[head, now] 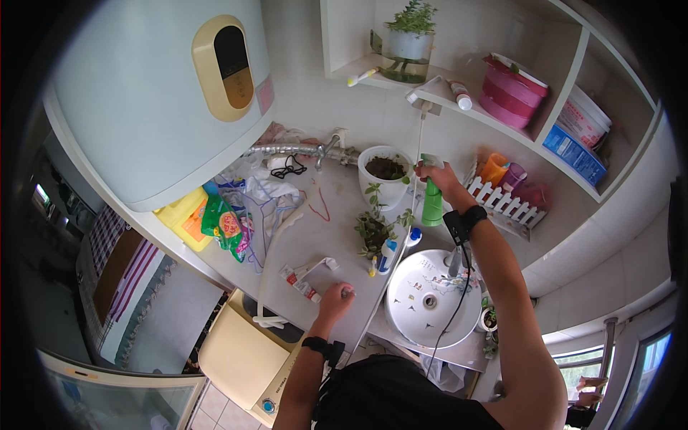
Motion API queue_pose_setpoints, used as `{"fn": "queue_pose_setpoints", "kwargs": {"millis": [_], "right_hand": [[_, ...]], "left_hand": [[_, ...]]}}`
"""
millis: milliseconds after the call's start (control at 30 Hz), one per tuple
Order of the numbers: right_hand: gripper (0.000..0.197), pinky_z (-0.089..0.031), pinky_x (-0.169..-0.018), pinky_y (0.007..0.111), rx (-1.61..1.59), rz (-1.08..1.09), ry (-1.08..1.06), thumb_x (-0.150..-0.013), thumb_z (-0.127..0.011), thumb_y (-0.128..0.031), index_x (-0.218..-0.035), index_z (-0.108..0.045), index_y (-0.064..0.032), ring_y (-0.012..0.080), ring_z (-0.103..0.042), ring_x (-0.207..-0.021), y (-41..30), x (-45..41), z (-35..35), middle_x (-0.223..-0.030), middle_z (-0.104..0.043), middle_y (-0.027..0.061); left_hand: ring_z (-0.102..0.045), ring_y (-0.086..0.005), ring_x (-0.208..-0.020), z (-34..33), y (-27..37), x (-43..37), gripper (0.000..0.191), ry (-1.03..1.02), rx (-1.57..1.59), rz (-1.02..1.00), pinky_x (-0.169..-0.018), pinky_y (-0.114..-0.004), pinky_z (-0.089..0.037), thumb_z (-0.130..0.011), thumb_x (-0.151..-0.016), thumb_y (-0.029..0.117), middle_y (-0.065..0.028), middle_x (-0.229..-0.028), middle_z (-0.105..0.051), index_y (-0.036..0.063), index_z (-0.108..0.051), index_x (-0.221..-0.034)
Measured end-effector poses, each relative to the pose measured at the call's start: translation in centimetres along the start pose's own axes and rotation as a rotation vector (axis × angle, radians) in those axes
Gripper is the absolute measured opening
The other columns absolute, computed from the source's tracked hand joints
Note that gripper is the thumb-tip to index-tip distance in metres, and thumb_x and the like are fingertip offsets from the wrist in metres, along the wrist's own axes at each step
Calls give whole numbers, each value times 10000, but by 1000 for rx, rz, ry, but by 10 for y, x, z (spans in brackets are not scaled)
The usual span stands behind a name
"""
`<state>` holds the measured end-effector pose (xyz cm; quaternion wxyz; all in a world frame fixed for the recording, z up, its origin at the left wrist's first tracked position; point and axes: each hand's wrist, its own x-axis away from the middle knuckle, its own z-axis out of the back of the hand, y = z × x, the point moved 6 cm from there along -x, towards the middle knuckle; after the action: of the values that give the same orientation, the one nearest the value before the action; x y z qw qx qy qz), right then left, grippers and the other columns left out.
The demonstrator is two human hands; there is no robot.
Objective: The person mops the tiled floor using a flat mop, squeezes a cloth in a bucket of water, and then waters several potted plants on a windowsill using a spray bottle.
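My right hand grips a green spray bottle by its neck, to the right of a white plant pot with dark soil. My left hand is curled low over the counter. A small pale bit shows at its fingers, too unclear to name. Just left of it lie a toothpaste tube and a white toothbrush-like item. A leafy plant stands in front of the white pot. Beside it are a white bottle with a blue top and a small yellow-capped bottle.
A round washbasin sits at right, below a picket-fence holder with cups. Shelves hang above. Wire hangers, detergent bags and a yellow jug crowd the left. A white cord hangs down; a hose crosses the counter.
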<state>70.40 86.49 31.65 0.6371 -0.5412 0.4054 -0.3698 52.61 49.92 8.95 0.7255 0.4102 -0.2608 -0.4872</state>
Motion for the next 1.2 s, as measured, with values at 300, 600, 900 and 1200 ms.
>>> {"fn": "queue_pose_setpoints", "kwargs": {"millis": [300,600,900,1200], "right_hand": [[109,-463,-593,326,82,-88,-155,-710,-577,-106,-648,-590,-17,200,-589,-615,-3,2,-10,-662,-615,97],[172,-491,-701,304,-29,-37,-16,-709,-637,-89,-852,-646,6,208,-628,-729,6,-8,-4,-811,-670,96],[286,-495,-789,299,7,-34,-72,-697,-644,-29,-981,-669,6,199,-638,-859,6,-13,0,-938,-686,78],[68,-481,-624,321,9,-109,-210,-699,-603,-54,-729,-631,0,194,-601,-652,4,2,-6,-702,-627,81]], "left_hand": [[-678,-297,-897,0,2,0,244,14,10,-5,-802,-395,-537,-701,-851,257,-120,-985,-684,84,-683,-1024],[-682,-295,-870,1,6,-1,235,18,2,-14,-787,-394,-541,-704,-847,244,-125,-971,-685,76,-685,-1011],[-688,-276,-866,-1,3,-1,252,19,-5,-4,-783,-389,-546,-707,-844,271,-106,-965,-696,89,-692,-1017],[-691,-278,-877,-1,-2,0,255,27,-16,4,-794,-389,-547,-711,-841,274,-110,-977,-694,93,-696,-1021]]}}
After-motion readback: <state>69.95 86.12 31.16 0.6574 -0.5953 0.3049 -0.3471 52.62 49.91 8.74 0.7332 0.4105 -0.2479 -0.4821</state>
